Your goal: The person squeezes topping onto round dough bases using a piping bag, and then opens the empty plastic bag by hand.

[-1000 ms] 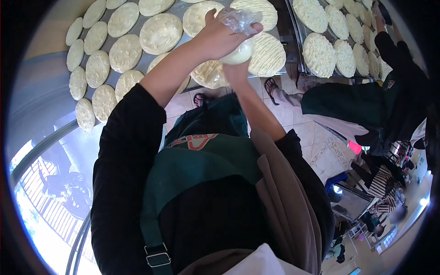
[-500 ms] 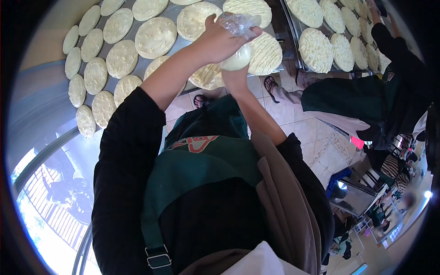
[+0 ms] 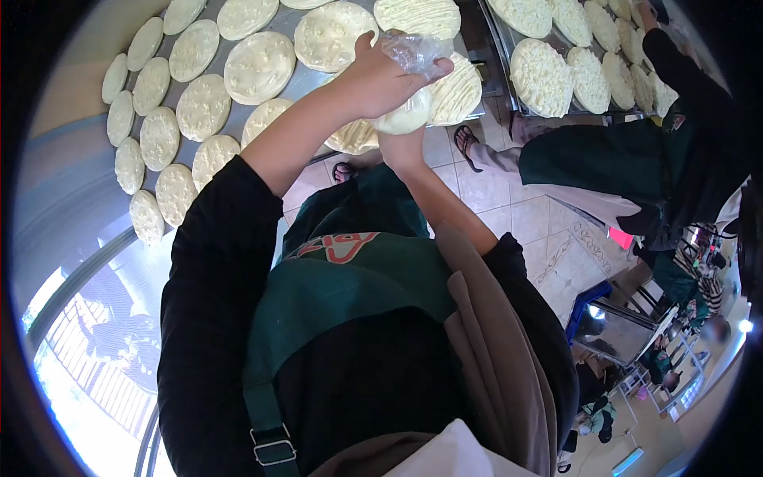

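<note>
The left hand [image 3: 385, 75] closes around the gathered plastic top of a cream-filled piping bag [image 3: 405, 117], held above striped dough rounds [image 3: 457, 94] on the metal tray [image 3: 306, 86]. The right hand [image 3: 402, 145] is below the bag, its grip hidden.

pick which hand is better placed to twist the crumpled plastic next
Probably the left hand: it grips the bag right by the crumpled plastic, while the right hand is mostly hidden behind the bag.
</note>
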